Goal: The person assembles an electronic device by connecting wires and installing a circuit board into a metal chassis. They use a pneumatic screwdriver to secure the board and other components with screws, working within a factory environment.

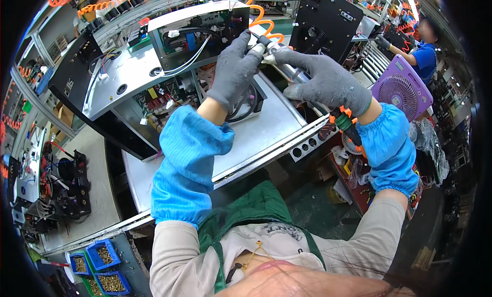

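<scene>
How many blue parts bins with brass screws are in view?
3, all at the lower left by the workbench edge: one small blue plastic bin, one larger beside it, one below them. More may be hidden beyond the rim.

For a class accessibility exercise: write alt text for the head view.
Two grey-gloved hands, left hand and right hand, hold a powered screwdriver over an open metal chassis on a workbench; blue screw bins sit lower left.

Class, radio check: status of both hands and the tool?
Left hand and right hand both grip the power screwdriver. Tip at open metal chassis. Orange coiled hose trails behind.
</scene>
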`<control>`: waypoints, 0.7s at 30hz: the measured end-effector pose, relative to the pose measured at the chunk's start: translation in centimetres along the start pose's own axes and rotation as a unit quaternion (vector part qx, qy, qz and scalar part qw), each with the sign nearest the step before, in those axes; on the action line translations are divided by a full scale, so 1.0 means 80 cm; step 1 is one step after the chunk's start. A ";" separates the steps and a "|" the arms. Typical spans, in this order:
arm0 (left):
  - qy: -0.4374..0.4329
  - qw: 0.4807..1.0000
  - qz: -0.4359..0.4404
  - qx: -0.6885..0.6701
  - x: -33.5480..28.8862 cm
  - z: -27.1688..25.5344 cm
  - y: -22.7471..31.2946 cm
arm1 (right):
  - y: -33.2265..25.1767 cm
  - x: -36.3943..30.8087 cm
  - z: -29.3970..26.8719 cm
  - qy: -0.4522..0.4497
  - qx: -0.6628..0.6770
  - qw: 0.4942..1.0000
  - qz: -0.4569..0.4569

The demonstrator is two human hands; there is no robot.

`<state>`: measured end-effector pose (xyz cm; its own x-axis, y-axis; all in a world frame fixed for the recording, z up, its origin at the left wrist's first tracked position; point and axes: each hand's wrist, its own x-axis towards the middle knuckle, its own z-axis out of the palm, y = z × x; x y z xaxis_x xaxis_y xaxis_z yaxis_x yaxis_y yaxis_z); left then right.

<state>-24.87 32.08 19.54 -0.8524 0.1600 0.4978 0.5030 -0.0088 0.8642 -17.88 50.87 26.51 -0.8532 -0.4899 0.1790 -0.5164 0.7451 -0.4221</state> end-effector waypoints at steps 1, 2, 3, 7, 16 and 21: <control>-0.008 1.000 0.000 0.015 -0.002 -0.004 -0.005 | 0.002 0.000 -0.002 0.011 -0.042 0.999 -0.027; -0.014 0.999 -0.001 0.032 -0.007 -0.011 -0.011 | 0.005 0.002 -0.002 0.020 -0.082 0.995 -0.056; -0.020 0.999 -0.015 0.046 -0.014 -0.022 -0.020 | 0.006 0.006 0.003 0.046 -0.078 0.991 -0.094; -0.077 0.990 -0.085 0.078 -0.046 -0.065 -0.068 | -0.054 0.007 -0.003 -0.021 0.308 0.946 0.101; -0.069 0.972 -0.222 -0.025 -0.132 -0.110 -0.100 | -0.053 0.013 -0.004 -0.016 0.337 0.936 0.098; -0.006 0.965 -0.263 -0.014 -0.199 -0.146 -0.127 | -0.048 0.015 0.003 0.001 0.248 0.966 0.074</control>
<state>-18.04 18.07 3.68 -0.9867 0.1620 -0.0116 -0.0036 0.0496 0.9988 -16.93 47.31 28.16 -0.9155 -0.3932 0.0852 -0.2904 0.4990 -0.8165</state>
